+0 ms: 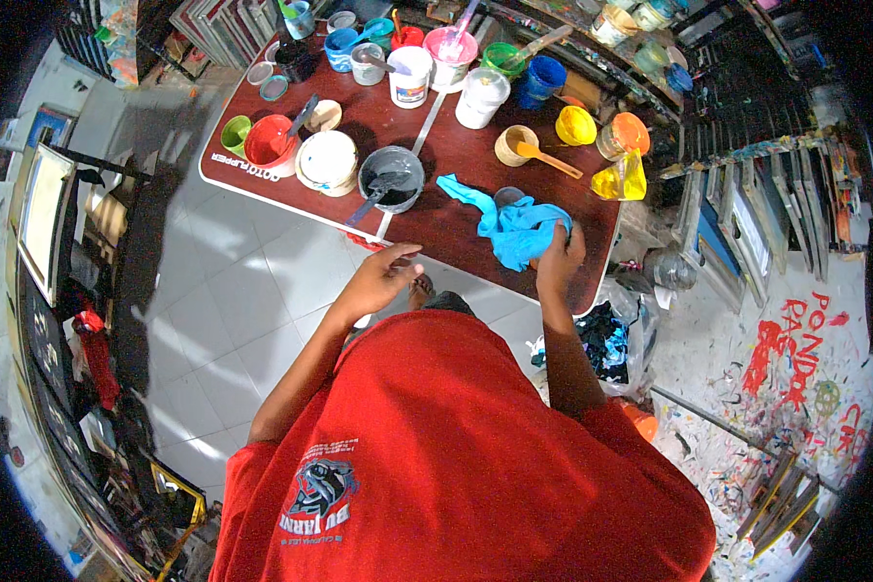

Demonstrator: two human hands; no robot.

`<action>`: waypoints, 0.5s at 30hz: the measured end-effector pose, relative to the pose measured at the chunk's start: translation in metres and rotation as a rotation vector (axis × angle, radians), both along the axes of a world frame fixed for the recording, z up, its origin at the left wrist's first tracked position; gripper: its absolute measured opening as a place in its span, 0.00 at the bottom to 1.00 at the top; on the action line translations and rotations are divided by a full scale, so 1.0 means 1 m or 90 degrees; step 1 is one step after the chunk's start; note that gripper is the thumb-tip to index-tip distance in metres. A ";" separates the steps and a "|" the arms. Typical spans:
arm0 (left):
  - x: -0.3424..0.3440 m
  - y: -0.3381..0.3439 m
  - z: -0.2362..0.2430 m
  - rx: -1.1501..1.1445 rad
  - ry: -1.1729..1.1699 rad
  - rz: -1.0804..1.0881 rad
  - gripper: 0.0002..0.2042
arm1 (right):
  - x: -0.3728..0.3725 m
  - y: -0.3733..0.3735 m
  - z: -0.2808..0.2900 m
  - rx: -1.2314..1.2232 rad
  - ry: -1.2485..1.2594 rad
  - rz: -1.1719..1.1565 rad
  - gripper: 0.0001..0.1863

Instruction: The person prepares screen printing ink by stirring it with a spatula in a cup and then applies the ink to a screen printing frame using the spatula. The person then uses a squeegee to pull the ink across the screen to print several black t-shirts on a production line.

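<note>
A bright blue cloth (pixel 520 233) lies crumpled on the near right part of the dark red table (pixel 446 213). My right hand (pixel 561 260) is closed on the cloth's right edge, its fingers partly hidden by the folds. Just behind the cloth, the top of a small clear cup (pixel 508 196) shows. My left hand (pixel 386 279) hovers off the table's near edge, its fingers apart and holding nothing. On the table beyond it stands a dark grey tub (pixel 392 177) of dark paint with a spatula (pixel 367 206) leaning out over the rim.
Paint pots cover the table's far side, among them a red pot (pixel 270 142), a white tub (pixel 327 162) and a blue pot (pixel 541 81). An orange spatula (pixel 549 160) rests in a beige pot. Framed screens (pixel 732 233) lean at right, beside a plastic bag (pixel 611 335) of scraps.
</note>
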State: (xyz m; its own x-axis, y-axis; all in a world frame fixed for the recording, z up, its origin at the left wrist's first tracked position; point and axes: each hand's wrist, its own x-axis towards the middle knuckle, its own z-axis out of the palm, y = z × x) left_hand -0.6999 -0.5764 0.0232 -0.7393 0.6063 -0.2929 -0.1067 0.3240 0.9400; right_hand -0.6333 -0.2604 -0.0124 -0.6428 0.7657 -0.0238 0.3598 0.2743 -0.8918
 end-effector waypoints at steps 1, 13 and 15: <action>-0.002 0.011 0.006 -0.001 -0.001 -0.020 0.22 | 0.001 -0.008 0.030 -0.063 0.046 0.016 0.27; 0.006 0.099 -0.013 0.044 0.181 -0.323 0.36 | -0.022 -0.083 0.012 0.046 0.196 0.344 0.11; 0.013 0.088 -0.023 0.124 0.171 -0.272 0.38 | -0.031 -0.084 0.009 -0.023 0.167 0.368 0.10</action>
State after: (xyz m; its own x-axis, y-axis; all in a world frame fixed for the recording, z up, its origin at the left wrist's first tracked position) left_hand -0.6871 -0.4886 0.0001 -0.4484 0.8936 0.0199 0.2487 0.1033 0.9630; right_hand -0.6640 -0.3448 -0.0032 -0.9400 0.2953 0.1710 -0.0684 0.3279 -0.9422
